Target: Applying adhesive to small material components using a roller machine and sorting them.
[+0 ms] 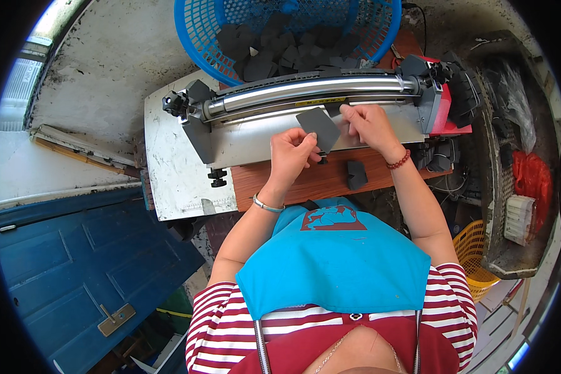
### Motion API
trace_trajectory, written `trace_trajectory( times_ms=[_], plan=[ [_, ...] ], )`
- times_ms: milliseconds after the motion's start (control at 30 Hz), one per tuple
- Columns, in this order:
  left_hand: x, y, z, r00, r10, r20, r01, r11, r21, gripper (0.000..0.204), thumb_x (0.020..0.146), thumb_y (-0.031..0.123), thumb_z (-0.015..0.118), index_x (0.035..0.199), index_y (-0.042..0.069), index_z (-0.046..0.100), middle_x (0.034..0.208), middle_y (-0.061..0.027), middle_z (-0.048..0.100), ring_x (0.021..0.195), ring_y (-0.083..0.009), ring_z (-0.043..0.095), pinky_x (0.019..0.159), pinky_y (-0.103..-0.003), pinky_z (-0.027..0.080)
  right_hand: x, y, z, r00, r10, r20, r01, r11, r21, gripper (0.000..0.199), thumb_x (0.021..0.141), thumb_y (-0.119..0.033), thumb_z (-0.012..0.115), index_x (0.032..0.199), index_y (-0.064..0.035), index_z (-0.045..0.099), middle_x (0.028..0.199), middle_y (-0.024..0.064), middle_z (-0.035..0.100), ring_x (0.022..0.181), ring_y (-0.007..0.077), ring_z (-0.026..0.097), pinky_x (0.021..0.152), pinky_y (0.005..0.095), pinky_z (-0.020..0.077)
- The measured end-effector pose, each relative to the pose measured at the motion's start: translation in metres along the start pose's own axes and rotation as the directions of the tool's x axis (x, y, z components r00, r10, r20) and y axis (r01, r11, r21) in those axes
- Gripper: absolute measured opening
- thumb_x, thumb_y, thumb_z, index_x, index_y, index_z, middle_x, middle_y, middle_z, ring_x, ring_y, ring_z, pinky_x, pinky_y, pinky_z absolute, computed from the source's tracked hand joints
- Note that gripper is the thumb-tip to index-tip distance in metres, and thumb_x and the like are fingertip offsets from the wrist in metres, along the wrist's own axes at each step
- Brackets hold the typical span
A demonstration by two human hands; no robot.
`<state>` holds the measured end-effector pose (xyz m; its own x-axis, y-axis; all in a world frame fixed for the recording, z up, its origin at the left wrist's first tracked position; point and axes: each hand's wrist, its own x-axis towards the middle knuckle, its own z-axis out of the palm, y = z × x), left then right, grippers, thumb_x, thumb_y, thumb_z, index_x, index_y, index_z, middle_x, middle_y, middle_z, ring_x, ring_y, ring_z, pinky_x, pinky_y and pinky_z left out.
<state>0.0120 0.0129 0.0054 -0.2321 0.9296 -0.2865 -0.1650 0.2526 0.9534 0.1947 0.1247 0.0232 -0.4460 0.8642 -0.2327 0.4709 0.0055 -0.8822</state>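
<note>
A flat, dark grey cut piece of sheet (321, 126) with angled corners is pinched between the thumb and fingers of my left hand (293, 153). It is tilted above the metal feed plate of a roller machine (255, 131). Close to its right edge, my right hand (371, 128) has its fingers curled together near the roller slot. A dark patch shows beside those fingertips; whether they grip it is hidden. The long shiny roller (311, 91) runs across just beyond both hands. On the reddish-brown board below lies a small dark grey piece (356, 176).
A blue plastic basket (196, 50) with many dark grey pieces stands behind the machine. Black knobs (217, 177) stick out at its ends. More dark pieces (441, 156) lie at the right. A yellow basket (470, 249) and a blue door (62, 268) flank me.
</note>
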Motion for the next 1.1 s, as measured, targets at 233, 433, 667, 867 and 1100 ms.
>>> trace_trajectory(
  times_ms=[233,433,667,867,1100],
  plan=[
    [-0.006,-0.002,0.002,0.999,-0.012,0.042,0.012,1.0,-0.001,0.018,0.09,0.016,0.063,0.087,0.0,0.068,0.071,-0.0071,0.068,0.057,-0.0124,0.067,0.041,-0.019,0.044,-0.016,0.01,-0.006,0.966,0.081,0.247,-0.08,0.997,-0.012,0.033,0.093,-0.028,0.062,0.072,-0.0027,0.064,0.056,0.0003,0.058,0.044,0.0053,0.048,0.041,0.0195,0.0375],
    [-0.014,-0.007,0.015,0.979,-0.057,0.194,0.051,0.998,0.036,0.017,0.09,0.016,0.062,0.092,0.0,0.068,0.074,-0.0063,0.068,0.061,-0.0113,0.067,0.046,-0.019,0.046,0.007,0.018,-0.003,0.998,0.003,-0.055,-0.014,0.978,-0.208,0.035,0.094,-0.03,0.061,0.077,0.0,0.065,0.055,0.0007,0.057,0.046,0.0073,0.054,0.042,0.0253,0.043],
    [-0.017,-0.066,0.034,0.833,-0.227,0.504,0.137,0.968,0.208,0.017,0.089,0.011,0.06,0.097,-0.001,0.067,0.078,-0.0061,0.068,0.07,-0.0099,0.064,0.056,-0.022,0.049,-0.058,0.036,-0.02,0.999,-0.038,-0.007,0.038,0.999,-0.016,0.036,0.093,-0.031,0.059,0.075,-0.0002,0.066,0.058,0.0085,0.061,0.053,0.017,0.06,0.052,0.0304,0.0454],
    [0.006,-0.156,0.048,0.805,-0.387,0.449,0.142,0.861,0.488,0.023,0.083,0.017,0.062,0.097,-0.001,0.066,0.081,-0.0086,0.067,0.066,-0.0165,0.064,0.055,-0.029,0.051,-0.102,0.156,0.011,0.978,0.126,-0.166,-0.184,0.893,-0.41,0.041,0.09,-0.042,0.059,0.092,-0.0012,0.067,0.08,0.0141,0.069,0.076,0.0345,0.065,0.067,0.0415,0.0507],
    [0.016,-0.185,0.07,0.634,-0.622,0.46,0.455,0.781,0.428,0.024,0.09,0.019,0.059,0.109,0.005,0.057,0.095,-0.0054,0.063,0.072,-0.0153,0.064,0.051,-0.026,0.05,-0.11,0.197,0.052,0.946,0.222,-0.236,-0.306,0.851,-0.427,0.052,0.085,-0.045,0.065,0.111,0.0,0.063,0.092,0.0163,0.068,0.087,0.0324,0.066,0.075,0.0428,0.0506]
  ],
)
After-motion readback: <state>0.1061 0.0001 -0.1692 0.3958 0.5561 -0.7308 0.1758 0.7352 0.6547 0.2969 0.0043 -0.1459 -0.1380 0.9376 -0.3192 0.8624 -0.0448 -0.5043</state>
